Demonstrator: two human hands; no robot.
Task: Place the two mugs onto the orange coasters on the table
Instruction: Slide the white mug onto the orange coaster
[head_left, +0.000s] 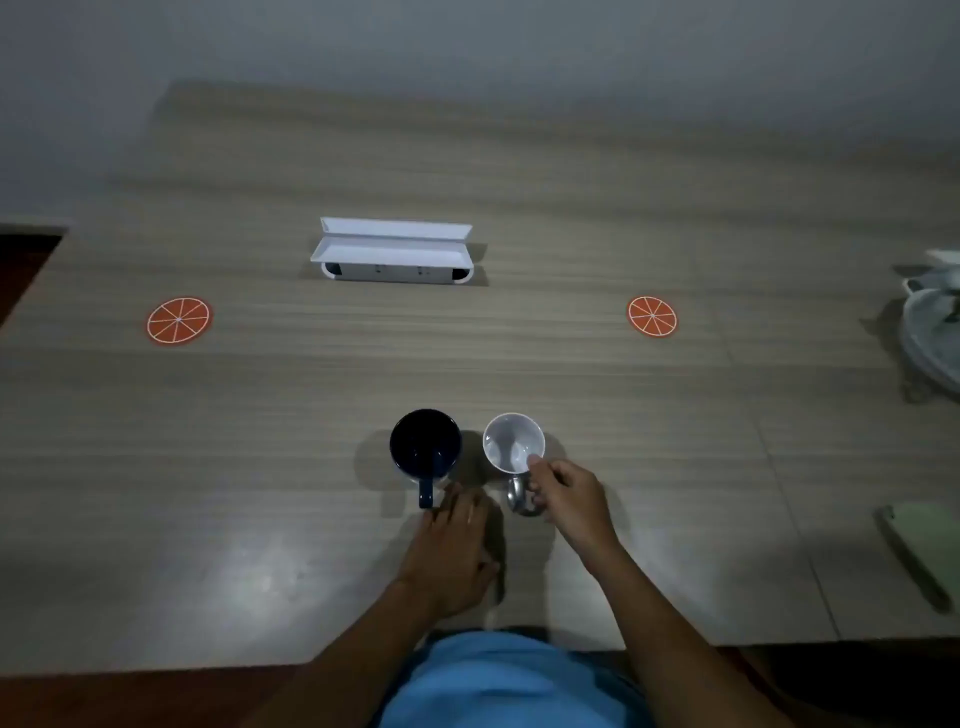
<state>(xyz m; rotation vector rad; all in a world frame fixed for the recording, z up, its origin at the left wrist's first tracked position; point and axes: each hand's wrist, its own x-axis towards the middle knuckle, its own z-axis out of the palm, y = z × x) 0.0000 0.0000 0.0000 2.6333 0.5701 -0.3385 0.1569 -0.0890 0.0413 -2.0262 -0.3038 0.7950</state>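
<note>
We judged the task barely begun: both mugs stood on the bare table (519, 182), and neither orange coaster carried anything. The dark blue mug (425, 445) and the white mug (514, 442) sat upright side by side, just apart, on the near side of the white box (392, 254), their handles pointing toward us. Our right hand (569, 499) had its grip pinched on the white mug, thumb at the rim and fingers at the handle; whether the mug had left the table we could not tell. Our left hand (451, 551) lay flat with its grip spread, fingertips just beside the blue mug's handle and holding nothing.

Both placements remained. The left coaster (178, 320) lay well to the left of the box and the right coaster (652, 316) well to its right, each a little nearer to us than the box. The wood between the mugs and either coaster was bare, so each hand had an open diagonal path outward. To the far right of the box, pale dishes (932, 332) sat at the table's right side beyond the right coaster, and a green flat thing (922, 545) lay nearer us; we thought neither crowded the coaster. The table's left edge ran just beyond the left coaster, so that mug wanted careful centring.
</note>
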